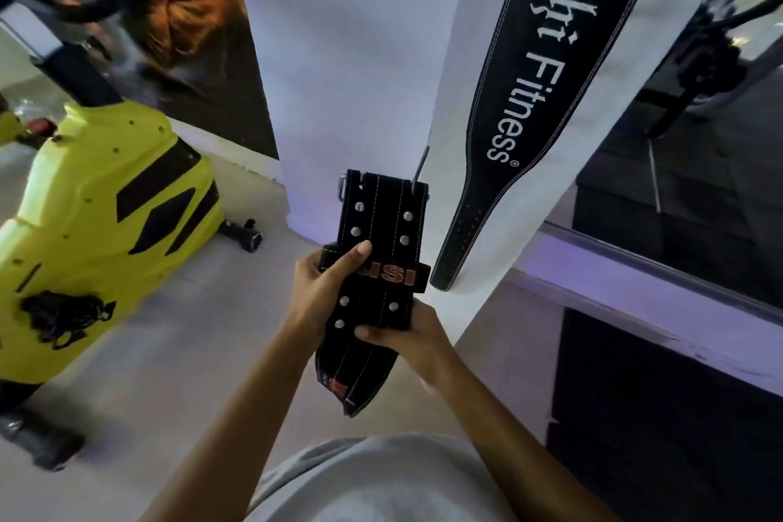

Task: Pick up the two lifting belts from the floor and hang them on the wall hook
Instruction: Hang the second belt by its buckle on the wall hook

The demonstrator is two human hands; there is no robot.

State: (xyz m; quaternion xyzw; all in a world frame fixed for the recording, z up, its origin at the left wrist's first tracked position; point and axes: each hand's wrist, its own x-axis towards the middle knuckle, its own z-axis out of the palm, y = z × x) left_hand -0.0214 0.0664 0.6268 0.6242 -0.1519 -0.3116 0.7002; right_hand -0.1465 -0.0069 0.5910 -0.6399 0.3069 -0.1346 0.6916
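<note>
1. My left hand (324, 292) grips the black studded belt (377, 263) along its left edge, thumb laid across the face just beside the red "USI" lettering on its keeper loop.
2. My right hand (417, 341) closes on the same belt lower down, at about 4 o'clock from the left hand, thumb pressed on the front below the lower studs.
3. The belt is folded on itself and held upright before the white wall (360, 76). Its buckle end is at 12 o'clock; its tapered tail hangs past my hands toward 6 o'clock.
4. A thin metal hook (420, 170) stands out of the wall at the belt's upper right corner. Its lower end meets the belt's top edge; I cannot tell whether the belt is on it.
5. A second belt (546, 68), black with white stitching and the word "Fitness", hangs flat against the wall at 1 o'clock from my hands. Its narrow perforated tip ends just right of the belt I hold, apart from it. Its upper end runs out of view.
6. A yellow exercise machine (97, 233) stands on the pale floor (203, 335) at 9 o'clock.
7. A poster (199, 25) covers the wall at 11 o'clock.
8. A dark mirrored panel (686, 191) fills the side at 3 o'clock.
</note>
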